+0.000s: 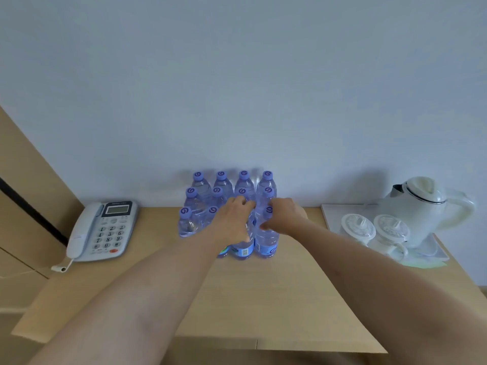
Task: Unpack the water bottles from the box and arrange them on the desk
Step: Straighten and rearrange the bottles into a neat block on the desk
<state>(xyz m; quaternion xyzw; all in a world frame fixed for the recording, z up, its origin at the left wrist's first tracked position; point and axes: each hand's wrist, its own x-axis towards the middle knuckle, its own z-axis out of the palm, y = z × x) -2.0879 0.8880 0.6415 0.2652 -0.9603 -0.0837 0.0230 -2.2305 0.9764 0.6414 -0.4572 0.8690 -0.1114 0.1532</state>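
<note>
Several clear water bottles (201, 185) with purple caps stand upright in rows on the wooden desk (263, 285), close to the back wall. My left hand (233, 219) is wrapped around a front-row bottle (243, 248), covering its cap. Beside it my right hand (283, 214) grips the front right bottle (267, 243) at its neck, just under the purple cap. Both front bottles show blue labels near their bases. A cardboard flap (303, 349) shows at the bottom edge, in front of the desk.
A grey desk telephone (102, 230) lies at the left of the desk. At the right a white tray (334, 217) carries a white kettle (421, 206) and two lidded white cups (358, 227). A wooden panel stands at the far left.
</note>
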